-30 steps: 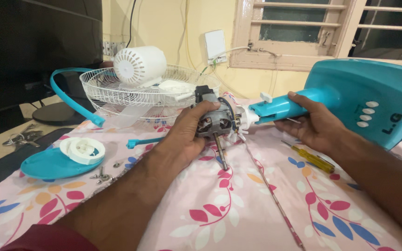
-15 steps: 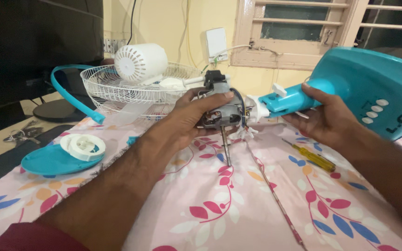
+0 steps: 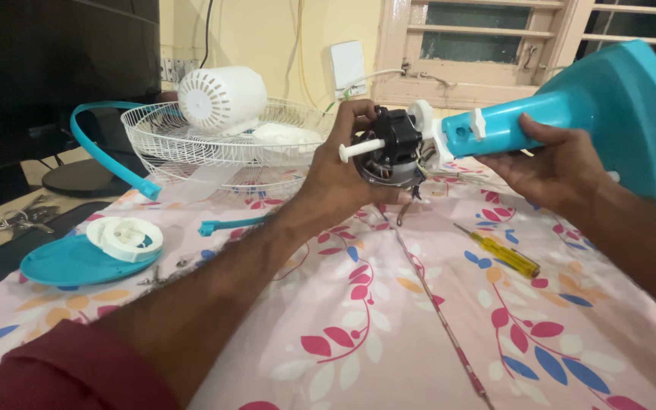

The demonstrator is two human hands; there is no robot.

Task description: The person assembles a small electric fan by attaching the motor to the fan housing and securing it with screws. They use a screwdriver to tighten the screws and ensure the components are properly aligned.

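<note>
Teal fan base (image 3: 616, 114): largest piece, hard moulded plastic, tilted up off the flowered cloth (image 3: 389, 326) at the right; broad and smooth, likely bulky more than heavy, probably slippery on the wide face, so better gripped at the narrow neck.
Neck of the stand (image 3: 487, 130): teal tube running left from the base to the motor; stiff, narrow enough to wrap, judged the safest hold.
Right hand (image 3: 548, 163): closed around the underside of the neck, fingers curled over it, carrying the base.
Motor (image 3: 392, 144): bare black and metal unit at the neck's left end, held above the cloth at centre; probably the densest, heaviest part for its bulk; loose wires beneath look fragile and best left untouched.
Left hand (image 3: 343, 178): wrapped around the motor body, thumb on top, fingers cupped under it.
Shaft (image 3: 362, 149): short white spindle pointing left out of the motor; rigid but thin, a poor place to pull.
Wire grille (image 3: 214, 144): white guard lying behind, well apart from both hands, white motor cover (image 3: 222, 99) resting on it.
Teal disc (image 3: 62, 262): on the cloth at the left, white ring piece (image 3: 124, 237) sitting on it.
Screwdriver (image 3: 499, 250): yellow handle, lying on the cloth below the right hand, apart from it.
</note>
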